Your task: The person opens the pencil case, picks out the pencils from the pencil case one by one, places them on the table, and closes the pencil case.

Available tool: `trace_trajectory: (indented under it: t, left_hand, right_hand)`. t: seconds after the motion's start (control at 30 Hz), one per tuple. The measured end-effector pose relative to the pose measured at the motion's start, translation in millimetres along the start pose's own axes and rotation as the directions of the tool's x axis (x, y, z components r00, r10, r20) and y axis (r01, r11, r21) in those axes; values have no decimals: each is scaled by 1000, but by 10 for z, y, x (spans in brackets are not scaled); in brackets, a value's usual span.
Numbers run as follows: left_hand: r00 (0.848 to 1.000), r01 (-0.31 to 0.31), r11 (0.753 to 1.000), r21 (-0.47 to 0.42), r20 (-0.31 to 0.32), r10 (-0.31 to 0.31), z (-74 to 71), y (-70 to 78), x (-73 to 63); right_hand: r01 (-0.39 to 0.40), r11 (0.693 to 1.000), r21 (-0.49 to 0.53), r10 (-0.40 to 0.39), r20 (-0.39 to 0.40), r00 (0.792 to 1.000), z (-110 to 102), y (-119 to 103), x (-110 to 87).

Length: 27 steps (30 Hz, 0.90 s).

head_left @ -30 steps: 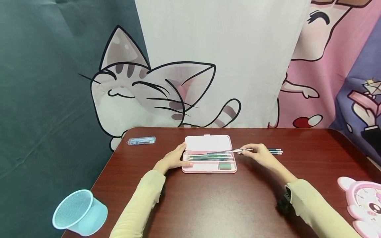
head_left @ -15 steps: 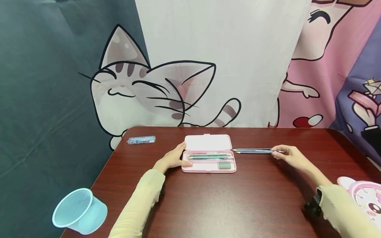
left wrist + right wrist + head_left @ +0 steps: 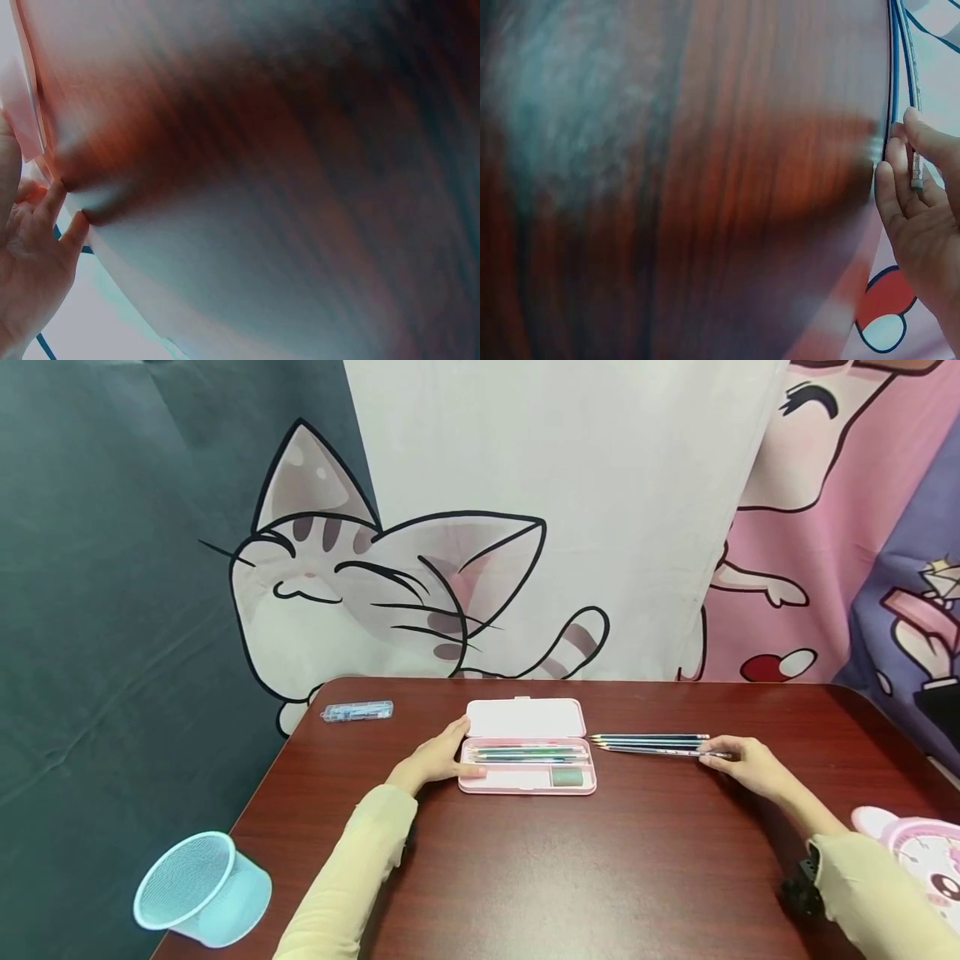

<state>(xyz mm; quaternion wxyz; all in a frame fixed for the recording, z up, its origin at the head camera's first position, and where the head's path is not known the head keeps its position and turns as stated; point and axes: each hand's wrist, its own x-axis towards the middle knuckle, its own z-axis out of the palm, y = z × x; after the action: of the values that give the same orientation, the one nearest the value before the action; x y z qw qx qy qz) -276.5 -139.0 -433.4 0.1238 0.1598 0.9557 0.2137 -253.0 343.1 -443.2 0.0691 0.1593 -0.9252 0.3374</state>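
Our right hand (image 3: 742,763) pinches a pencil (image 3: 660,752) near its end, beside other pencils (image 3: 648,737) on the table (image 3: 570,860). Our left hand (image 3: 429,762), spread, rests on the left edge of the open case (image 3: 517,779), which holds more pencils (image 3: 528,754).

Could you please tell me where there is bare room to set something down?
The largest bare patch of table lies on the near side of the open pink case, between left sleeve and right sleeve. Another lies between the blue basket, the blue packet and that left sleeve. Crowded: left hand, case, pencils and right hand in a row.
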Motion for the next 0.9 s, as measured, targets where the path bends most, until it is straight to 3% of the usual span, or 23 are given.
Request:
trace_trajectory:
  t: [0.47,0.9]
  left_hand:
    - [1000,-7,1000,11,-1,7,18,-24,17]
    - [1000,-12,1000,-10,-3,12,11,-20,7]
  right_hand:
    - [30,983,-179,-37,-38,999,52,-80,68]
    - [29,975,-219,-36,-31,999,113,-76,120]
